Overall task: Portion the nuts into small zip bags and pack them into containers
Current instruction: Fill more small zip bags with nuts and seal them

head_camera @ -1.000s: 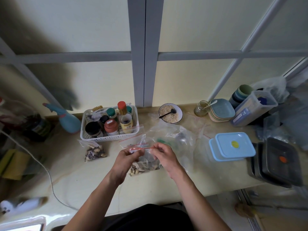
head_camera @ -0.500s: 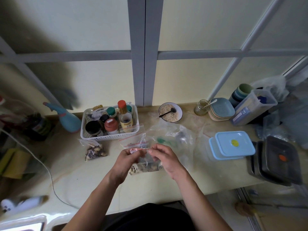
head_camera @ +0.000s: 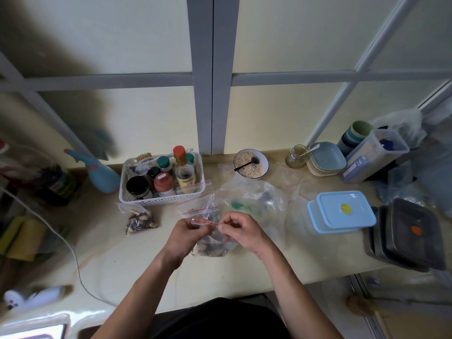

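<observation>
At the lower centre of the frame, the left hand (head_camera: pixel 187 234) and right hand (head_camera: pixel 241 231) pinch the red zip strip of a nut-filled zip bag (head_camera: pixel 212 245) resting on the desk (head_camera: pixel 127 263), fingers pressed together, likely to seal it.

White basket (head_camera: pixel 127 192) of jars, teal spray bottle (head_camera: pixel 101 173), bowl (head_camera: pixel 265 165) of oats, perhaps.

Both hands pinch the red zip strip of a small bag of nuts (head_camera: pixel 212 245): the left hand (head_camera: pixel 187 237) at one end, the right hand (head_camera: pixel 241 231) at the other. Left of the grip lies a filled zip bag (head_camera: pixel 140 220) (nuts visible inside); right of it stand two stacked blue containers (head_camera: pixel 341 211).
</observation>
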`<act>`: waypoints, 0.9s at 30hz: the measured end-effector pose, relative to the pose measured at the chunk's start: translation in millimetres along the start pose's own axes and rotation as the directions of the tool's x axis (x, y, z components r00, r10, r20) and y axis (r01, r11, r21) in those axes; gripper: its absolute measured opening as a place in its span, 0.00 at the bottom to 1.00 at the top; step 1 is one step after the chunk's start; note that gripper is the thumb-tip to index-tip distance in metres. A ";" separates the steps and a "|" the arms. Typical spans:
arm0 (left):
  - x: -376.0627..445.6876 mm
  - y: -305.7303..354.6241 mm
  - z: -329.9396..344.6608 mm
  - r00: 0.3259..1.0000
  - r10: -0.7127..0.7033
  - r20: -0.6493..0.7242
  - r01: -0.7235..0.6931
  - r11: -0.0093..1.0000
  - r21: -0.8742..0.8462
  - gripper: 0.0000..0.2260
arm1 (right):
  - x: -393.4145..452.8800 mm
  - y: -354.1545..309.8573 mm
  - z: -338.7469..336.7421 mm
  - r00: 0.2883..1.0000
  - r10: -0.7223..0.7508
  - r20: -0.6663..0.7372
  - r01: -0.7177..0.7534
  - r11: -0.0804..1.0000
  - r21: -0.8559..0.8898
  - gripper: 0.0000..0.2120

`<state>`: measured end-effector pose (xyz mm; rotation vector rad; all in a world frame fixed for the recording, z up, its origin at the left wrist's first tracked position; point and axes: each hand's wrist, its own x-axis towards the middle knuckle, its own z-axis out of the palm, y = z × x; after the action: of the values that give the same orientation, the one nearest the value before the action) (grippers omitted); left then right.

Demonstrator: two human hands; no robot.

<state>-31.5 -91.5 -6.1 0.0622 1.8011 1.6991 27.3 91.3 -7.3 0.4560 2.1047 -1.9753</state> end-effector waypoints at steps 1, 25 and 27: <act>-0.2 1.0 0.0 1.000 0.002 -0.001 -0.002 1.000 0.003 0.04 | 0.8 0.8 -0.7 1.000 -0.005 0.004 0.005 1.000 -0.028 0.03; 5.1 -2.2 7.5 0.995 0.031 -0.090 -0.026 0.998 0.058 0.04 | 6.3 4.9 -5.9 0.988 -0.138 -0.066 0.098 0.903 -0.417 0.08; 4.6 -1.7 8.2 0.995 0.024 -0.097 -0.019 0.998 0.053 0.03 | 7.1 7.7 -4.0 0.981 -0.175 -0.087 0.121 0.892 -0.435 0.09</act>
<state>-30.5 -82.5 -9.0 0.0214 1.9230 1.6965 23.7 96.2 -16.7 0.3472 2.6298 -1.5090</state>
